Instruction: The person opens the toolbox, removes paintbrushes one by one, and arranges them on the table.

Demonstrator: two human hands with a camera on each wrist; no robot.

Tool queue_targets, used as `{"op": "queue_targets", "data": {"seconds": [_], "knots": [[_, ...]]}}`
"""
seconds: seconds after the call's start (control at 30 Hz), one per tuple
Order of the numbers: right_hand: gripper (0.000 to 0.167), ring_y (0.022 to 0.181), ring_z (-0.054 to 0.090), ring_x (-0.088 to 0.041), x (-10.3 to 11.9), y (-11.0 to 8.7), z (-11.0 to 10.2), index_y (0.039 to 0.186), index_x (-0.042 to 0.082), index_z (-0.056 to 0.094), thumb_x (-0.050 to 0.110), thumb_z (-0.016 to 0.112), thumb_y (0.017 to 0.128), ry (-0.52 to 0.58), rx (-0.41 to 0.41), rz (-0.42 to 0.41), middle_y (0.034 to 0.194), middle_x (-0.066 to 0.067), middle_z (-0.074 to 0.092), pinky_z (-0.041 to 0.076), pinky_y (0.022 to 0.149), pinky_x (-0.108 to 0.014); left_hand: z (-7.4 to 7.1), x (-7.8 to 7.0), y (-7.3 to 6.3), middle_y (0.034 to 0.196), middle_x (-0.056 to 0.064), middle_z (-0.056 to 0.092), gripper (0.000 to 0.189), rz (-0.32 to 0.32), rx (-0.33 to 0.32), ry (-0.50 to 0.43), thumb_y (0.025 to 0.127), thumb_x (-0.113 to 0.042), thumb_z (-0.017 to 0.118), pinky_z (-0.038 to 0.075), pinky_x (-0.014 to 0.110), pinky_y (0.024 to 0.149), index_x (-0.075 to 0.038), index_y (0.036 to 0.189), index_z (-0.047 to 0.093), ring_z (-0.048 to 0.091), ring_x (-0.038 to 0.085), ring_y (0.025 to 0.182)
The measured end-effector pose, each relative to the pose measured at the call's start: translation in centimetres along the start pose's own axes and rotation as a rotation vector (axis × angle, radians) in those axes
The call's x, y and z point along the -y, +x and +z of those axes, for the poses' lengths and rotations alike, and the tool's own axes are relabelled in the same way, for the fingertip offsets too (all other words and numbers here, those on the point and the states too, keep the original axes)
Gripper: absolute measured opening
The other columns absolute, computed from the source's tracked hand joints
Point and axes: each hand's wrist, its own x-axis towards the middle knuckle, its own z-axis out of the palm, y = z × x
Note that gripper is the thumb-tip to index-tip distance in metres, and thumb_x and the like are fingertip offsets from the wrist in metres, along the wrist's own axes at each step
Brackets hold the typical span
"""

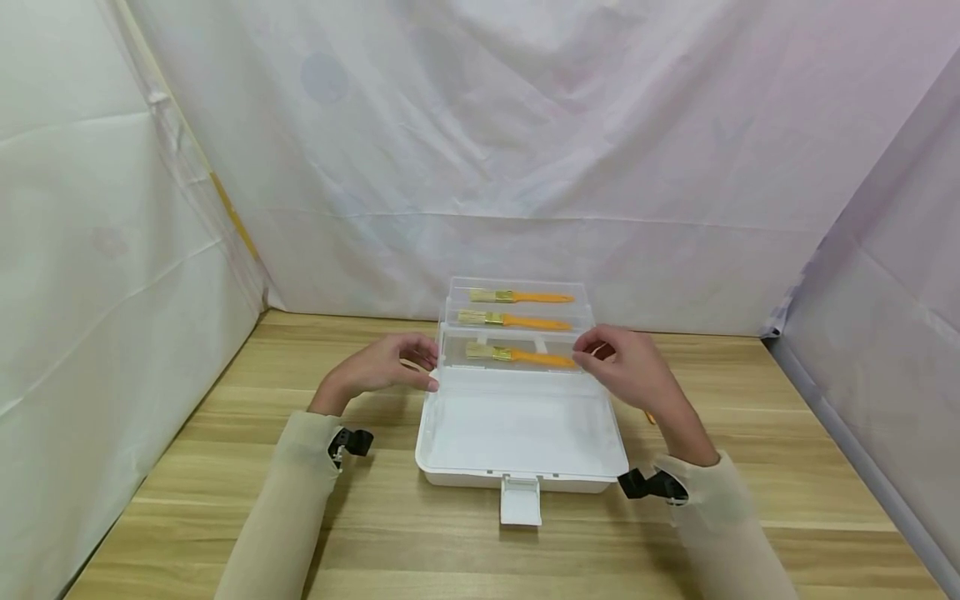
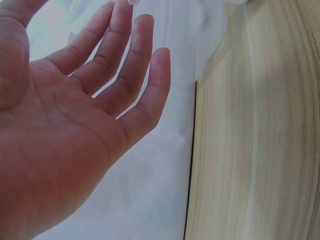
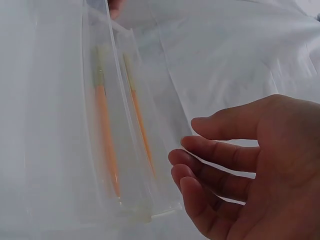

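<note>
Clear plastic trays (image 1: 517, 321) rise in stepped tiers at the back of an open white box (image 1: 521, 433), which sits near the middle of the wooden table (image 1: 787, 467), its front latch (image 1: 521, 501) pointing toward the table's near edge. Three brushes with orange handles lie crosswise in the tiers: the rear brush (image 1: 521, 296) highest, the middle brush (image 1: 513, 320) below it, and the front brush (image 1: 520, 356) lowest, just behind the box's bare white floor.

The left hand (image 1: 382, 367) is at the left end of the lowest tray, fingers relaxed and nearly straight; from the head view the fingertips appear to touch the tray's edge, and the left wrist view shows an open, spread palm (image 2: 75, 125) holding nothing. The right hand (image 1: 633, 367) is at the right end of the same tray, fingers loosely bent (image 3: 220, 155) and close to the clear wall without gripping it; whether they touch it I cannot tell. White cloth (image 1: 480, 125) hangs behind and along both sides of the table.
</note>
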Motion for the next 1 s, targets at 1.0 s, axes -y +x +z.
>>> {"op": "queue_targets", "data": {"seconds": [1.0], "knots": [[0.036, 0.089, 0.062, -0.020, -0.8, 0.3, 1.6, 0.146, -0.004, 0.067, 0.001, 0.057, 0.111, -0.004, 0.276, -0.217, 0.135, -0.017, 0.073, 0.056, 0.086, -0.044, 0.0, 0.1, 0.0, 0.127, 0.012, 0.071, 0.049, 0.006, 0.002, -0.002, 0.092, -0.017, 0.093, 0.054, 0.049, 0.110, -0.004, 0.132, 0.068, 0.067, 0.032, 0.123]]}}
